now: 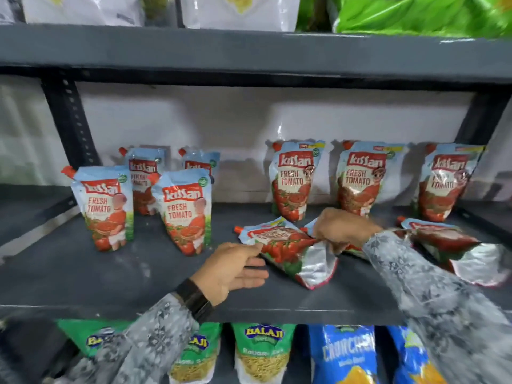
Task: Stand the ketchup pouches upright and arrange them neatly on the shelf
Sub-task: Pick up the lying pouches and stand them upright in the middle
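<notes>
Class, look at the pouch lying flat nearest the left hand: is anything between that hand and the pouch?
Nothing visible. The left hand lies open on the shelf, fingertips at the edge of the lying pouch. The right hand is on its far side, not in between.

Your left hand [231, 268] reaches in from the near left, palm turned rightward, fingers loosely extended and slightly spread — thumb on top. A dark band wraps that wrist, above a grey patterned sleeve. Your right hand [339, 231] sits farther in and to the right, knuckles up, fingers curled down and pinched together — its forearm slants in from the near right.
</notes>
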### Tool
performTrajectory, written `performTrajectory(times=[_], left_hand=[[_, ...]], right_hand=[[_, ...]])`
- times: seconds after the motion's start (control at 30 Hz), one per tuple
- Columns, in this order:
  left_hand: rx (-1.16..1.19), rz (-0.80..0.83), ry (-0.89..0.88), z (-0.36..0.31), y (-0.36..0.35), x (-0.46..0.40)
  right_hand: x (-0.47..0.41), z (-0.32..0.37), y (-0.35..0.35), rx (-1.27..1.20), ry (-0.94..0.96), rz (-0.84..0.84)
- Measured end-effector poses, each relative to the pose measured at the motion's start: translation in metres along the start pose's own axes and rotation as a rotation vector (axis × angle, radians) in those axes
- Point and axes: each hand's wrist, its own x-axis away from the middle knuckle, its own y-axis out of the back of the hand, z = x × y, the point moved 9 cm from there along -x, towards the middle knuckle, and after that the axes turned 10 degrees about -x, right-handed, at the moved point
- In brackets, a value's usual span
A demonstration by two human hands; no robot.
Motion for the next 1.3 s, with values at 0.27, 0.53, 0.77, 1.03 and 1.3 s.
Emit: performTrajectory(times=[0.27,0.53,0.77,1.03,1.3], left_hand=[[0.094,-0.135,0.092,0.004,-0.010,-0.012],[0.043,-0.390,-0.287,-0.065,0.018,-0.003],[-0.324,-0.517,-0.725,-0.124,0.024,0.003],[-0.222,-0.456,-0.648,-0.069,0.021,-0.037],[-0.221,-0.397,-0.660,-0.061,0.019,-0.041]], right_hand=[[-0.027,-0.027,-0.017,-0.454,-0.060,-0.086],[-0.010,-0.001,0.026,-0.801,0.208,-0.337],[0.002,0.006,0.033,-0.735,0.409,-0.577],[-0.007,-0.017,-0.005,-0.864,0.363,-0.583],[0.005,-0.014,-0.008,-0.792,0.427,-0.667]])
